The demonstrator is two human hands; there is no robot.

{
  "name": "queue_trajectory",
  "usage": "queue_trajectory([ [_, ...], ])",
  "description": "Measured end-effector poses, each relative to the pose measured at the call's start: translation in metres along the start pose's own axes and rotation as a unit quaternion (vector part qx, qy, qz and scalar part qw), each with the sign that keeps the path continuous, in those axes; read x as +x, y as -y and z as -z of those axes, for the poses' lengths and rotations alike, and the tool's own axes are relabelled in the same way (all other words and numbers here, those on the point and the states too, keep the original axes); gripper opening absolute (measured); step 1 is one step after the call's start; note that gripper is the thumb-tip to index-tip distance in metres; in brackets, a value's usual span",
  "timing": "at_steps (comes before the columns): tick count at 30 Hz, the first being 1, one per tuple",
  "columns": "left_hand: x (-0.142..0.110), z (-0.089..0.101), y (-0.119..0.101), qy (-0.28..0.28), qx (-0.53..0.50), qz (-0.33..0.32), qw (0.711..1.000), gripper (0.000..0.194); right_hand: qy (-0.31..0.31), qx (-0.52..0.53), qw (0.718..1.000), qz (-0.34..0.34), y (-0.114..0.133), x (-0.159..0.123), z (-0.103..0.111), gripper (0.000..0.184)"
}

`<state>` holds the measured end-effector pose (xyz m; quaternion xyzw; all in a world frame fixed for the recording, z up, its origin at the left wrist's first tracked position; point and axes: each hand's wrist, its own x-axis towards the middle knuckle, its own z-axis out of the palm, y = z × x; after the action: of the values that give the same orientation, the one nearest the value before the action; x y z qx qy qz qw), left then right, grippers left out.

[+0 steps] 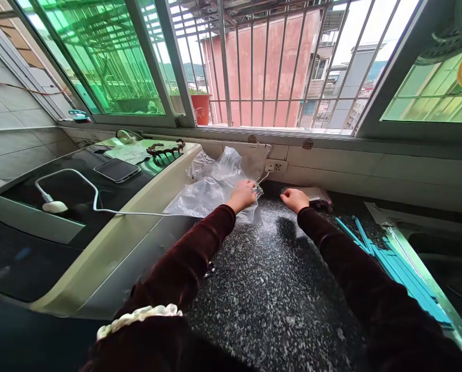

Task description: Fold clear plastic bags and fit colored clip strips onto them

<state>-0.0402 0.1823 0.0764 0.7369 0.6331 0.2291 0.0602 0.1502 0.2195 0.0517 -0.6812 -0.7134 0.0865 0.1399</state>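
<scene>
Taking straight ahead of the person as twelve o'clock, I see the clear bag (209, 194) crumpled at eleven, spread on the counter (269, 289) against the washer (153, 199). The left hand (243, 196) has its fingers closed on the bag's right edge. The right hand (296, 199), toward one, is curled with fingers together; I can't tell whether they pinch anything. A packet (320, 199) lies just beside it. The socket (276, 166) is at twelve, the phone (117, 170) at ten, blue strips (401, 268) at two.

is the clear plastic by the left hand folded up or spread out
Spread out loosely: the clear plastic lies creased, with peaks sticking up, at the left hand.
</scene>
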Motion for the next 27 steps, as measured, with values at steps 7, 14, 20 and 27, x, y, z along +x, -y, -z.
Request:
queue_trajectory([
  [7, -0.010, -0.003, 0.032, 0.038, 0.266, -0.136, 0.954, 0.039, 0.028, 0.108, 0.994, -0.006, 0.052, 0.012, -0.033, 0.033],
  [14, 0.002, -0.021, 0.040, 0.064, 0.241, -0.134, 0.959, 0.045, -0.007, 0.173, 0.985, -0.012, 0.063, 0.015, -0.037, 0.019],
  [20, 0.005, -0.026, 0.048, 0.048, 0.209, -0.086, 0.973, 0.047, -0.050, 0.247, 0.967, 0.030, 0.049, -0.002, -0.019, 0.017],
  [27, 0.002, -0.014, 0.052, 0.050, 0.202, -0.075, 0.975, 0.048, -0.093, 0.336, 0.935, 0.060, 0.004, -0.054, 0.023, 0.021],
])
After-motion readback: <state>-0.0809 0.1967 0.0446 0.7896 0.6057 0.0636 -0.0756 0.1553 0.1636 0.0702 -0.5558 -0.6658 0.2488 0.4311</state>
